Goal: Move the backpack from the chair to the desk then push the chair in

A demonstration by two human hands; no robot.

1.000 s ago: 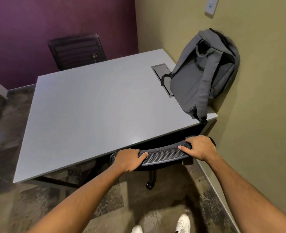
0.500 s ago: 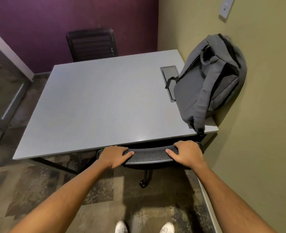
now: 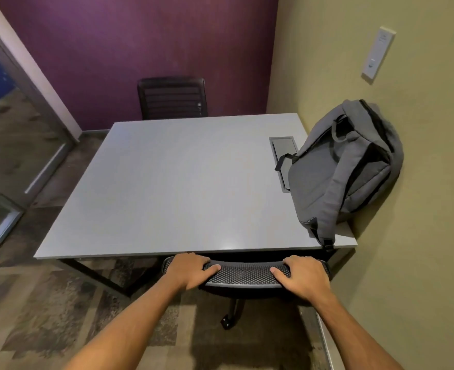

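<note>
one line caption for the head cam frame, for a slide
Both hands, left and right, grip the chair back at the desk; backpack rests on it.

So the backpack [image 3: 335,177] sits on the surface [image 3: 167,188] at its right edge, leaning against the wall [image 3: 421,209], partly over the cable hatch [image 3: 282,150]. Chair [image 3: 244,275] is tucked under the near edge, right of centre, with the left hand [image 3: 188,271] and right hand [image 3: 303,279] on top of its backrest. Second chair [image 3: 172,98] is at the far side. Wall plate [image 3: 378,56] is up above the backpack.
</note>
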